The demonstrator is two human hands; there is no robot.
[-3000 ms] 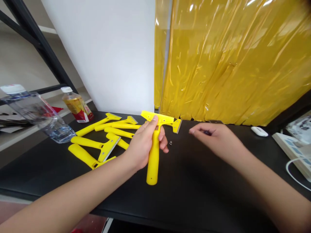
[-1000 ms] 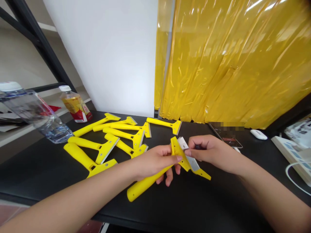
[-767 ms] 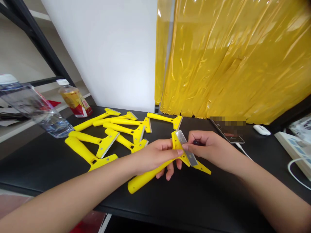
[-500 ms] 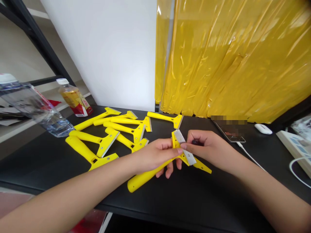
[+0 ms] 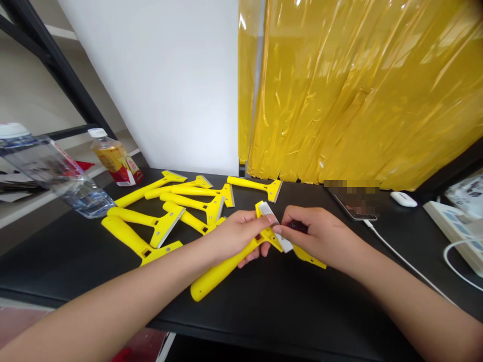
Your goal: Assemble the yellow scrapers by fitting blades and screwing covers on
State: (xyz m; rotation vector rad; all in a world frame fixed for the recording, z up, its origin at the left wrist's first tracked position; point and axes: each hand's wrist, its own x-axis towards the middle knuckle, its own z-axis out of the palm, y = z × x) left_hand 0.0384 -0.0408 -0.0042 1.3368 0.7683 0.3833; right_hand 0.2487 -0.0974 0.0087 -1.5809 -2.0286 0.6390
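Your left hand (image 5: 237,236) is closed around the yellow scraper (image 5: 215,274), gripping it near the head, with the handle angling down and away toward the table's front edge. Your right hand (image 5: 319,239) is curled closed just beside the scraper's head. Its fingers pinch a small dark object (image 5: 298,226), partly hidden, so you can't tell what it is. Its fingertip sits against the one steel blade (image 5: 273,227), which is tilted up off the scraper's head.

Eight more yellow scrapers (image 5: 181,206) lie left of the scraper in your hands, overlapping in a loose group. The nearest has its head just beside your left hand.

Right of your scraper are one phone (image 5: 352,206), one white cable (image 5: 403,266), one small white case (image 5: 403,199) and one power strip (image 5: 449,221). Two plastic bottles (image 5: 113,158) stand or lean beyond the group to the left. You have room on the black table (image 5: 302,311) toward its front edge, below your scraper's handle.
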